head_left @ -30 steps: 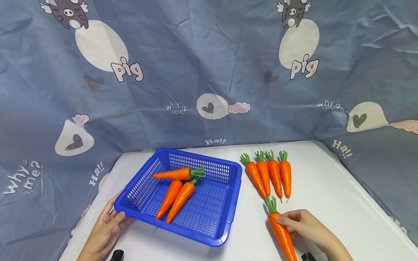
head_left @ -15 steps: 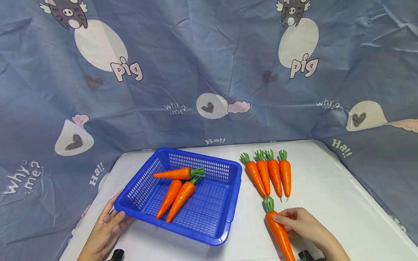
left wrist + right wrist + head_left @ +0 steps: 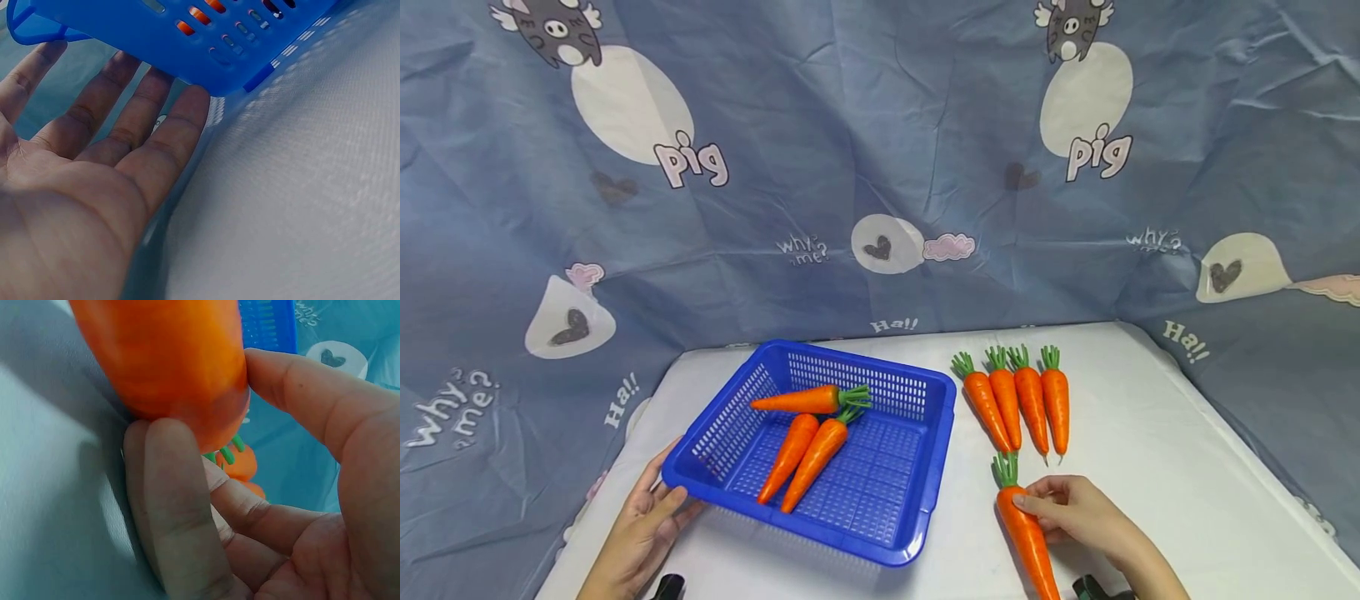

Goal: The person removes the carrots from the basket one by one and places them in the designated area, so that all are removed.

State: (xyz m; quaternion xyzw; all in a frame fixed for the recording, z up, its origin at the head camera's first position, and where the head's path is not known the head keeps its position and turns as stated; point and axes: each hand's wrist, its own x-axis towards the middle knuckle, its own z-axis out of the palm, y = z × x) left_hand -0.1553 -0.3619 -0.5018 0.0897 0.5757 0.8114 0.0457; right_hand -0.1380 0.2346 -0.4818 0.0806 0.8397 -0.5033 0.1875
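My right hand [image 3: 1075,512] pinches an orange carrot [image 3: 1028,537] with a green stub top, thumb on one side and fingers on the other. In the right wrist view the same carrot [image 3: 175,369] sits between thumb and fingertips, close over the white surface. At the near left corner of a blue plastic basket [image 3: 842,546], my left hand [image 3: 642,527] touches the rim. The left wrist view shows its fingers [image 3: 162,137] fairly straight, tips against the basket's wall [image 3: 181,56]. Inside the basket lie three carrots [image 3: 797,400], one crosswise behind the other two.
Several carrots [image 3: 1032,408] lie side by side on the white tabletop [image 3: 1150,417], right of the basket, tops pointing away. A blue patterned cloth [image 3: 880,167] hangs behind and along the sides.
My right hand has moved left toward the basket with the carrot in its grip. The left hand, the basket and the other carrots stay where they were.
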